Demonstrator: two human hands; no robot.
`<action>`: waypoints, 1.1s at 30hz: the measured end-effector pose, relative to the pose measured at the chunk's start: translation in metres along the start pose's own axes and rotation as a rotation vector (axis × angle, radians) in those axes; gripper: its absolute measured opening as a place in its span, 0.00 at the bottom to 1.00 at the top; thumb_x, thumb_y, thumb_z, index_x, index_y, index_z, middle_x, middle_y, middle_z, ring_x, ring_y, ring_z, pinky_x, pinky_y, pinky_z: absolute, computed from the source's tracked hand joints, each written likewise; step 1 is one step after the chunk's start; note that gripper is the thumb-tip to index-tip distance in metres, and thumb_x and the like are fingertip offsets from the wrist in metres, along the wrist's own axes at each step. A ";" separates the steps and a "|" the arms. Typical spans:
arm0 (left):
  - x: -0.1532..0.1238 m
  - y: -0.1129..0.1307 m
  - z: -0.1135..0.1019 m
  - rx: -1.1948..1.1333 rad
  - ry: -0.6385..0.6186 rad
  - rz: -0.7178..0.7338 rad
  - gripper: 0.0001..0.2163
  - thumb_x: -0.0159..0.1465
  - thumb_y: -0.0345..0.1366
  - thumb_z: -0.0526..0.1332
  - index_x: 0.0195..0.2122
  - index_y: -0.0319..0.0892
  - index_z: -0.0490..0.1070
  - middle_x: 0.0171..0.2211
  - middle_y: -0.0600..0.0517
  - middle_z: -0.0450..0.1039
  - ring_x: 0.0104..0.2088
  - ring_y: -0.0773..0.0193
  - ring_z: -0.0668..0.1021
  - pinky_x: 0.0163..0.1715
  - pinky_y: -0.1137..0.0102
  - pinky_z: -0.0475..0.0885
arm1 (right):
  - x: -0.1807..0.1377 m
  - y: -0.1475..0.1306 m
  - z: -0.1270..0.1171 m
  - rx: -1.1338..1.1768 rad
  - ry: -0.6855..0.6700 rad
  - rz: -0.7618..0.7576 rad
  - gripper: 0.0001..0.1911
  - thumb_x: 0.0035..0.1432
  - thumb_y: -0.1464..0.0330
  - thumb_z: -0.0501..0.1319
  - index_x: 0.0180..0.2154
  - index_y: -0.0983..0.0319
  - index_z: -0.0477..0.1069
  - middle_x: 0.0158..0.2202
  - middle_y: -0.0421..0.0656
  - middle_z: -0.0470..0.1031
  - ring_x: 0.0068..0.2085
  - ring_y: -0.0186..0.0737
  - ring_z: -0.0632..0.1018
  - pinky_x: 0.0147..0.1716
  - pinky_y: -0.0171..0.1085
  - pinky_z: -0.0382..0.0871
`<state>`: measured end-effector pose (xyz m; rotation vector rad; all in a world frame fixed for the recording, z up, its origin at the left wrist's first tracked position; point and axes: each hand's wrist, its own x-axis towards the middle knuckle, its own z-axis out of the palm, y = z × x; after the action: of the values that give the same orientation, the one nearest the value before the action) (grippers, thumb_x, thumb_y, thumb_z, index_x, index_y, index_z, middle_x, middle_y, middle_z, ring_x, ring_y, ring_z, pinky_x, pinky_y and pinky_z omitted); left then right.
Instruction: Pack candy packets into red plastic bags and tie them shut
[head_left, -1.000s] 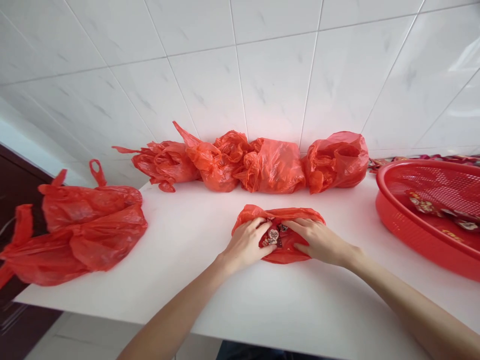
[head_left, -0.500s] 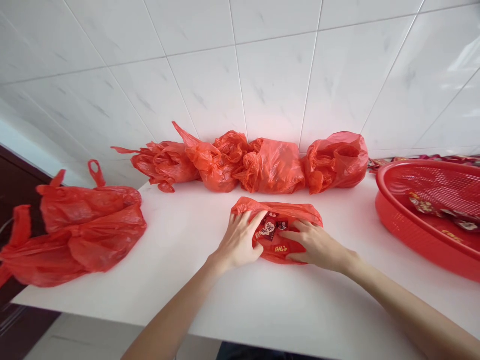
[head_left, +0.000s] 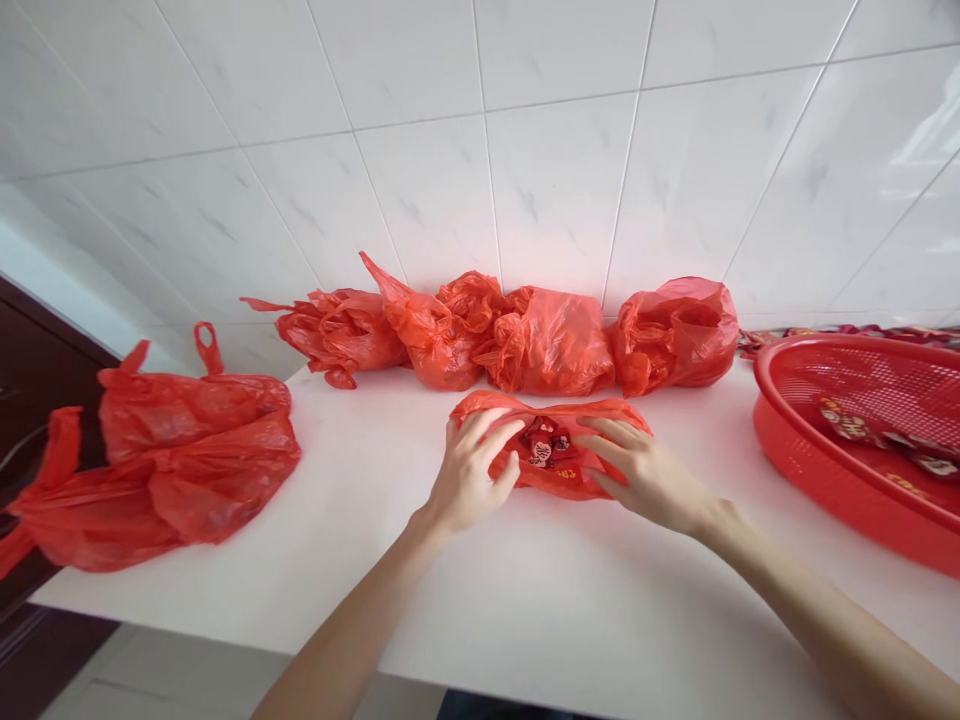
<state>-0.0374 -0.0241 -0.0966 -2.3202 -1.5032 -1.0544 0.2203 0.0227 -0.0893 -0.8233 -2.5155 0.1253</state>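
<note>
In the middle of the table lies a red plastic bag (head_left: 532, 403), its mouth spread wide towards me. Small dark red packets (head_left: 541, 443) with white and gold lettering show inside it. My left hand (head_left: 476, 465) rests at the bag's left side, fingers apart and thumb pointing inward. At the opposite side is my right hand (head_left: 649, 470), its fingers spread over the bag's right rim and nothing held in them. Some of the bag's sides are hidden beneath both hands.
Several filled red bags (head_left: 562, 345) stand in a row along the tiled wall (head_left: 420, 200). More red bags (head_left: 202, 460) sit at the table's left edge. A red mesh basket (head_left: 840, 480) holding packets stands on the right, with red items (head_left: 862, 332) behind it on the white table (head_left: 525, 590).
Both hands have drawn back slightly from inside the bag to its sides, and the gap between them is wider. The bag's mouth is spread a bit broader. The view has tilted slightly.
</note>
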 end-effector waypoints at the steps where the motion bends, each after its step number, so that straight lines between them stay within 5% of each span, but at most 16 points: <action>1: 0.001 -0.001 -0.001 -0.003 0.057 0.010 0.14 0.66 0.31 0.57 0.51 0.46 0.76 0.53 0.44 0.76 0.53 0.51 0.78 0.57 0.51 0.70 | -0.001 0.002 -0.006 -0.004 0.053 -0.037 0.18 0.68 0.72 0.54 0.54 0.58 0.74 0.57 0.54 0.75 0.55 0.54 0.78 0.51 0.52 0.76; 6: 0.004 -0.009 -0.005 -0.001 0.261 0.032 0.11 0.66 0.28 0.59 0.46 0.46 0.77 0.55 0.45 0.74 0.58 0.52 0.76 0.60 0.51 0.70 | -0.004 0.013 -0.022 -0.177 0.307 0.033 0.17 0.67 0.64 0.59 0.55 0.58 0.74 0.65 0.56 0.67 0.64 0.63 0.68 0.62 0.64 0.62; 11: 0.003 -0.017 -0.007 0.020 0.270 -0.042 0.12 0.65 0.27 0.59 0.46 0.48 0.78 0.55 0.45 0.73 0.58 0.51 0.75 0.55 0.54 0.74 | -0.010 0.022 -0.014 -0.207 0.137 0.068 0.32 0.61 0.56 0.65 0.63 0.59 0.66 0.69 0.59 0.59 0.67 0.66 0.65 0.65 0.69 0.53; 15: 0.004 -0.021 -0.008 0.084 0.299 -0.121 0.13 0.63 0.28 0.62 0.47 0.48 0.78 0.53 0.44 0.73 0.55 0.50 0.76 0.54 0.55 0.74 | -0.011 0.019 -0.015 -0.164 0.077 -0.036 0.31 0.62 0.57 0.65 0.64 0.54 0.67 0.73 0.56 0.54 0.69 0.64 0.62 0.65 0.69 0.52; 18: 0.005 -0.024 -0.008 0.140 0.366 -0.187 0.15 0.62 0.30 0.63 0.50 0.45 0.76 0.53 0.42 0.72 0.54 0.50 0.77 0.55 0.54 0.73 | -0.011 0.015 -0.015 -0.177 0.066 -0.096 0.23 0.62 0.57 0.65 0.57 0.56 0.74 0.73 0.56 0.52 0.70 0.64 0.62 0.66 0.70 0.49; 24: 0.004 -0.032 -0.009 -0.033 0.290 -0.365 0.19 0.60 0.35 0.62 0.53 0.43 0.73 0.34 0.52 0.77 0.28 0.64 0.79 0.37 0.67 0.77 | -0.011 0.019 -0.010 -0.240 -0.046 -0.033 0.08 0.62 0.66 0.64 0.39 0.63 0.80 0.66 0.61 0.67 0.67 0.65 0.66 0.66 0.70 0.50; 33: 0.028 -0.026 -0.023 -0.610 0.173 -0.666 0.23 0.53 0.39 0.65 0.51 0.40 0.73 0.26 0.55 0.77 0.29 0.60 0.81 0.37 0.64 0.77 | 0.001 0.023 -0.033 -0.113 -0.287 0.096 0.08 0.55 0.73 0.64 0.25 0.63 0.77 0.64 0.59 0.70 0.69 0.66 0.64 0.67 0.71 0.44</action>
<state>-0.0636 -0.0036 -0.0674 -1.9639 -2.1764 -2.0637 0.2479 0.0397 -0.0650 -1.0371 -2.7713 0.1440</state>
